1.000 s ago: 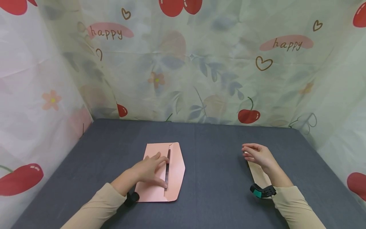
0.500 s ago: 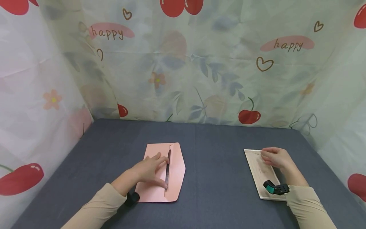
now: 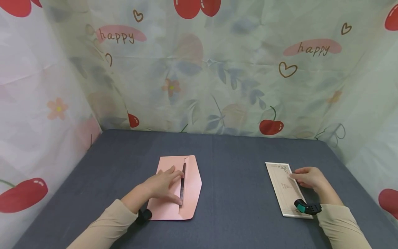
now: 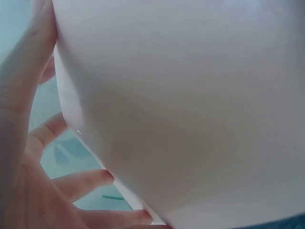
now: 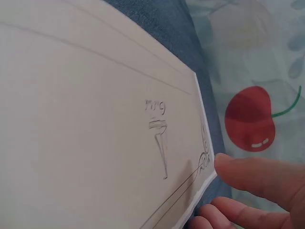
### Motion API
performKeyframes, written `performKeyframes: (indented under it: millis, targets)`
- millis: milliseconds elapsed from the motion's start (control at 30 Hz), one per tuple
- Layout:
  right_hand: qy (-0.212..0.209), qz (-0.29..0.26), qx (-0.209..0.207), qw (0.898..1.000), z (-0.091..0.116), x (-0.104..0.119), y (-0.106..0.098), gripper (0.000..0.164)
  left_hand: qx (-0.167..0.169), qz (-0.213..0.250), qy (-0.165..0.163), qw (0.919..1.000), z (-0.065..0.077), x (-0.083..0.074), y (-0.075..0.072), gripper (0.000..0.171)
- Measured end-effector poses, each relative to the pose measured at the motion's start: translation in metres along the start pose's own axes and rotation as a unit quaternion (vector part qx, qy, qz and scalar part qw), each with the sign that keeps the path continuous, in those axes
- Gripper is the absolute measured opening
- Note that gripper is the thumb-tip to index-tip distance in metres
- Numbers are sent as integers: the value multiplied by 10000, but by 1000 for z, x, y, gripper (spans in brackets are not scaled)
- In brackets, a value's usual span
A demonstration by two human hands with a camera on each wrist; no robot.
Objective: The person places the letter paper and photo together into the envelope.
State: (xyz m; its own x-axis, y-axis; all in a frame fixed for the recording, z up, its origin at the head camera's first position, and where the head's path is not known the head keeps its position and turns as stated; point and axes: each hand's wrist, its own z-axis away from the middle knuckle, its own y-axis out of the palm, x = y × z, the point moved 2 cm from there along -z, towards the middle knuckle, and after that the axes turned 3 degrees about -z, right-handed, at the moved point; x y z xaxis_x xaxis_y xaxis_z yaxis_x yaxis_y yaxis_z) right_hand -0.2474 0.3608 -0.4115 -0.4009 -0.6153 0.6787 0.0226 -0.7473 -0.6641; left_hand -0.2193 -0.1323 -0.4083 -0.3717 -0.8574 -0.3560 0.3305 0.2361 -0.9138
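Although both papers lay on the dark table (image 3: 236, 193), well apart from each other, trouble could have come from either. The pink envelope (image 3: 190, 188), left of centre with its flap side to the right, sat under the left hand (image 3: 160, 185), whose fingers were spread apart and rested on it beside the dark slit (image 3: 182, 186); a sideways push might have skidded it, and a hard tug at the slit's thin edge might have creased or torn it. The cream card (image 3: 286, 193), lying to the right, was pinched near its far right corner by the right hand (image 3: 312, 178), thumb and curled fingers closed on the margin only; so shallow a hold could have let it slip or bent the corner. Counted up, there were two hands, one envelope with one slit, and one card, although how many sheets made up the card could not be told. One black-and-green wristband (image 3: 311, 208) showed at the right wrist, one black device (image 3: 143, 217) at the left, and two printed words "happy" on the backdrop (image 3: 242, 20).
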Motion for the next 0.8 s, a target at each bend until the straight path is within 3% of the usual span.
performKeyframes:
  millis: [800]
  targets:
    - [160, 406, -120, 9990, -2, -3, 6, 42, -6, -40, -27, 10000, 0, 0, 0, 78]
